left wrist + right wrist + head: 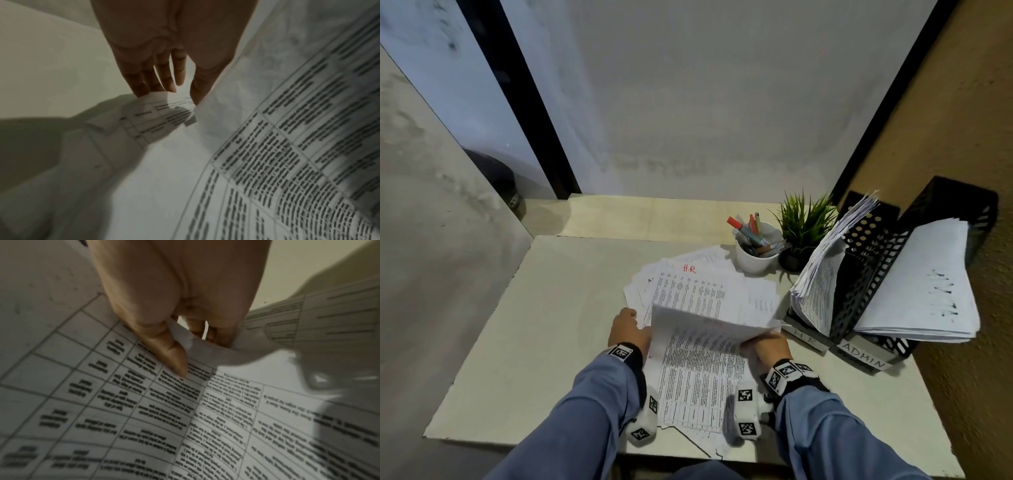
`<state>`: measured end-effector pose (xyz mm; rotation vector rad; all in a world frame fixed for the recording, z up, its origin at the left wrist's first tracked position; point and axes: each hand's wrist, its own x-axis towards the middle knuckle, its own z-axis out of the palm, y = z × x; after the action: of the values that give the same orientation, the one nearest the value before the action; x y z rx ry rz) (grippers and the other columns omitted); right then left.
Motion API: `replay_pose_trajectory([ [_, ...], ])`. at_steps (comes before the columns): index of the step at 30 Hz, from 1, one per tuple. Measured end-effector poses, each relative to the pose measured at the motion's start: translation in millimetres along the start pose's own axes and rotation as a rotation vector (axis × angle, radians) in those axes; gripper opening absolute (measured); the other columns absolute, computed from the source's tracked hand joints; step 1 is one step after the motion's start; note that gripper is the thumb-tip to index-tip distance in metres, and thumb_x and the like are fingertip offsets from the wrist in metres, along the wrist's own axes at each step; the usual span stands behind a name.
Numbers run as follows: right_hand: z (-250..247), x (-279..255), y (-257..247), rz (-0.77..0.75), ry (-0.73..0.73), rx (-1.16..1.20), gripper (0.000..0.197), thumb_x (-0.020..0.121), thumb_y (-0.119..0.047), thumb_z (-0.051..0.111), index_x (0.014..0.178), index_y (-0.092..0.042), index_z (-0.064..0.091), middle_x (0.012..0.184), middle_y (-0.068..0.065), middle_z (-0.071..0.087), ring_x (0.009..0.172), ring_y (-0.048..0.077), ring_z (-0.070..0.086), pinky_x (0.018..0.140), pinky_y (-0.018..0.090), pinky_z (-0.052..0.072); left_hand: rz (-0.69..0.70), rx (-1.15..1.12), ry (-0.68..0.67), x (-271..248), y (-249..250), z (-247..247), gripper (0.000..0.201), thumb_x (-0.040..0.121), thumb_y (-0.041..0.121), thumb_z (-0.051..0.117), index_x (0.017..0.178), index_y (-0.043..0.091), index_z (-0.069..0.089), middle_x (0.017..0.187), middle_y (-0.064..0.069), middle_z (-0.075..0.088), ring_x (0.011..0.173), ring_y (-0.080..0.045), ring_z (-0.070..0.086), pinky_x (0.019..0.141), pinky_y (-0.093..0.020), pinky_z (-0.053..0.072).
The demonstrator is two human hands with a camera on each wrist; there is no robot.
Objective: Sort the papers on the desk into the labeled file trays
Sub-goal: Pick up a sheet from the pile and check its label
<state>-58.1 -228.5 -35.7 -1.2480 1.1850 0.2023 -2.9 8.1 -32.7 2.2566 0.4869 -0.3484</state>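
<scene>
A fanned pile of printed papers [705,287] lies mid-desk, its top sheet marked "H.R" in red. Nearer me, one printed sheet [705,330] curls up off a lower stack [698,387]. My right hand [767,344] pinches that sheet's right edge; in the right wrist view the thumb [174,361] lies on top and the curled fingers sit under the paper [207,347]. My left hand [626,329] is at the sheet's left edge, with straight fingertips [152,87] touching a lower paper's corner [148,113]. Black trays labelled HR [806,339] and ADMIN [863,358] stand at the right, both holding papers.
A white cup of pens [755,260] and a small potted plant [803,226] stand behind the pile, left of the trays. A brown wall [962,137] runs along the right side. The pale desk [544,325] is bare at the left.
</scene>
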Motion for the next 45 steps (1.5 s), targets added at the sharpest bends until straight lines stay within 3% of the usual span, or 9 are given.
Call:
replay_pose_trajectory([
  [4,6.2,-13.6,-11.8,-0.021,-0.112,-0.063,0.027,0.08,-0.002,0.064,0.072,-0.026,0.056,0.076,-0.011,0.053,0.066,-0.001,0.049,0.052,0.001,0.036,-0.011,0.084,-0.067,2.7,9.6,-5.9,0.041,0.078,0.02,0.072,0.113,0.011,0.054,0.105,-0.007,0.06,0.099,-0.029,0.061,0.079,-0.027,0.044],
  [8,4.1,-3.1,-7.1,-0.279,-0.066,-0.654,0.012,0.09,-0.014,0.045,0.093,-0.019,0.055,0.105,0.006,0.059,0.099,0.017,0.056,0.083,0.022,0.045,0.144,0.011,-0.076,-1.2,11.2,-6.3,0.014,0.082,0.004,0.059,0.083,0.015,0.069,0.079,-0.005,0.06,0.078,-0.024,0.055,0.069,-0.026,0.039],
  [14,-6.0,-7.1,-8.7,-0.226,-0.022,-0.193,0.029,0.073,0.017,0.054,0.056,-0.006,0.054,0.066,0.006,0.056,0.077,0.025,0.053,0.047,0.022,0.042,-0.032,-0.463,-0.063,-13.4,-5.1,-7.2,0.049,0.067,-0.021,0.032,0.044,0.008,0.064,0.069,-0.01,0.068,0.068,-0.022,0.057,0.07,-0.023,0.042],
  [21,-12.4,-16.2,-20.0,-0.195,-0.087,-0.291,0.015,0.069,0.017,0.058,0.063,0.003,0.059,0.076,0.014,0.058,0.064,0.022,0.05,0.046,0.023,0.041,-0.157,-0.571,-0.143,-18.9,-9.8,-6.5,0.051,0.073,-0.023,0.039,0.035,0.008,0.054,0.059,-0.012,0.06,0.063,-0.027,0.052,0.055,-0.021,0.044],
  [25,-4.4,-26.0,-23.9,-0.234,-0.157,-0.072,0.033,0.07,0.021,0.057,0.098,0.004,0.055,0.086,0.017,0.058,0.071,0.024,0.055,0.064,0.031,0.049,-0.262,-0.703,-0.227,-22.3,-4.7,-5.7,0.019,0.081,0.013,0.056,0.065,0.004,0.061,0.081,-0.019,0.06,0.077,-0.03,0.053,0.077,-0.035,0.043],
  [28,7.1,-28.2,-29.1,-0.288,-0.228,0.027,0.04,0.066,0.021,0.059,0.104,0.01,0.058,0.107,0.031,0.062,0.097,0.046,0.061,0.087,0.052,0.052,-0.208,-0.828,-0.367,-22.0,2.3,-6.8,0.054,0.086,0.064,0.046,0.1,0.017,0.067,0.108,-0.008,0.069,0.097,-0.027,0.064,0.096,-0.04,0.044],
  [34,13.0,-69.1,-70.5,-0.697,-0.237,-0.068,0.01,0.078,0.008,0.063,0.08,-0.002,0.065,0.07,0.004,0.06,0.069,0.02,0.056,0.058,0.014,0.049,0.192,-0.785,-0.139,-49.0,63.5,-34.4,0.017,0.083,-0.003,0.064,0.095,0.009,0.065,0.087,-0.007,0.071,0.083,-0.022,0.065,0.074,-0.027,0.054],
  [40,6.1,-99.0,-85.8,-0.907,-0.204,0.098,0.025,0.08,0.008,0.062,0.076,-0.017,0.061,0.074,0.004,0.061,0.067,0.01,0.058,0.055,0.009,0.05,0.424,-0.631,0.063,-54.2,83.2,-54.0,0.021,0.082,0.008,0.068,0.102,0.01,0.062,0.081,0.007,0.068,0.067,0.003,0.064,0.066,-0.015,0.053],
  [45,14.3,-78.2,-46.8,-0.663,-0.197,-0.004,0.017,0.081,0.006,0.06,0.082,0.021,0.053,0.073,0.015,0.052,0.071,0.024,0.052,0.057,0.026,0.048,0.186,-0.512,-0.092,-48.3,54.5,-23.5,0.016,0.082,0.016,0.07,0.096,0.014,0.065,0.093,-0.003,0.07,0.087,-0.019,0.068,0.074,-0.028,0.055],
])
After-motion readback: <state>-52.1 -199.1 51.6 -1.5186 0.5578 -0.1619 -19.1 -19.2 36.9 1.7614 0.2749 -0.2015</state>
